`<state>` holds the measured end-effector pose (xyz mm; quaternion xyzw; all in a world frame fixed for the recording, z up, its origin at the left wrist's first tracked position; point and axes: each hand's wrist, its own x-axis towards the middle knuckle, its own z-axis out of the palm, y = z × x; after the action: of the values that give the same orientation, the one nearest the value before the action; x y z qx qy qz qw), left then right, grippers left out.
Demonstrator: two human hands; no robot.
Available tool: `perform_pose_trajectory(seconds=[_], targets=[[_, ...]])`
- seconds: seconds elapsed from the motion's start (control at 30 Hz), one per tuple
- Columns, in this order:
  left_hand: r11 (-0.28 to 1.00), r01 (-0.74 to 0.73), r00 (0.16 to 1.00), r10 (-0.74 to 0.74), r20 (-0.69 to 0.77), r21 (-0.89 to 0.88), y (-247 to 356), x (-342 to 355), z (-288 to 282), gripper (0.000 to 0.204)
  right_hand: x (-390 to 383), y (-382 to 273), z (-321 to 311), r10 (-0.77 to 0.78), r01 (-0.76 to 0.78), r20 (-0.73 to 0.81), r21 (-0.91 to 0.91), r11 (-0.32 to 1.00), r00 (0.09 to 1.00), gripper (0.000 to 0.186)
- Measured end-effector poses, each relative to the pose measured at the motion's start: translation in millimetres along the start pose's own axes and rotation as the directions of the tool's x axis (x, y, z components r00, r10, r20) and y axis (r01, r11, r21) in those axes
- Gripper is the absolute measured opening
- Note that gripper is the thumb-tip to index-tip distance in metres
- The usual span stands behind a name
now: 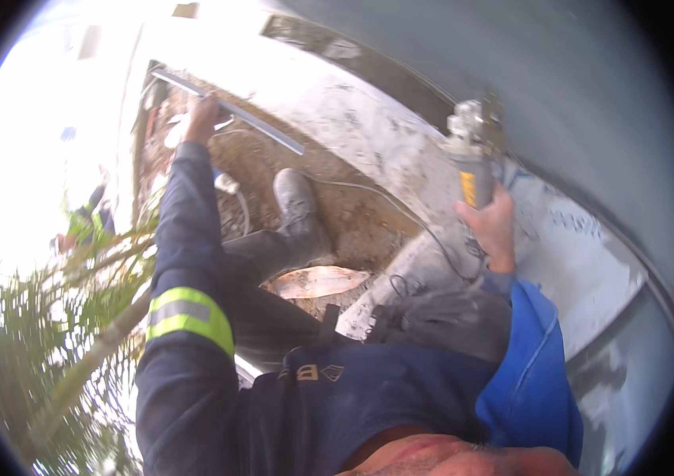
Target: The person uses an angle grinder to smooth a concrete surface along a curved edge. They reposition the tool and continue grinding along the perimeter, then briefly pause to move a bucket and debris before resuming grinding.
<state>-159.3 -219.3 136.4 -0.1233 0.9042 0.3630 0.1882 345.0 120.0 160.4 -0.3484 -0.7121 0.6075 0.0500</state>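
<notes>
At the far left my left hand (202, 117) is closed around a long, straight, light-grey metal bar (264, 128), which slants above the dirt. On the right, my right hand (492, 224) grips the grey and yellow body of an angle grinder (473, 168), its metal head pointing away from me. The head is blurred, so I cannot make out its disc. A thin cable (400, 200) runs over the dirt and the concrete toward my right forearm. Well apart from each other, the bar and the grinder do not touch.
My grey shoe (295, 194) stands on the dirt (345, 210). A pale concrete ledge (368, 119) borders a grey wall (591, 103) on the right. Palm fronds (59, 341) crowd the lower left. A flat brownish piece (317, 282) lies by my leg.
</notes>
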Motion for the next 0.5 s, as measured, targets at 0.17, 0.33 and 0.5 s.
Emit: perform_pose_trajectory(seconds=[0.17,0.33,0.5], targets=[[0.991,0.070,0.995,-0.062,0.076,-0.116,0.4,3.9,-74.5,0.040,-9.2,-6.2,0.7,0.043,-0.043,-0.005,-0.047,0.998,0.999,0.047],[0.665,0.010,0.970,0.176,-0.170,0.747,-5.9,38.3,-154.9,0.071,-5.5,-15.3,17.8,0.014,-0.016,0.032,0.060,0.998,0.999,0.046],[0.651,-0.465,0.870,0.460,0.175,0.600,-46.3,-41.0,53.8,0.072,-10.8,-10.8,5.1,-0.029,0.031,-0.023,0.077,0.997,0.999,0.046]])
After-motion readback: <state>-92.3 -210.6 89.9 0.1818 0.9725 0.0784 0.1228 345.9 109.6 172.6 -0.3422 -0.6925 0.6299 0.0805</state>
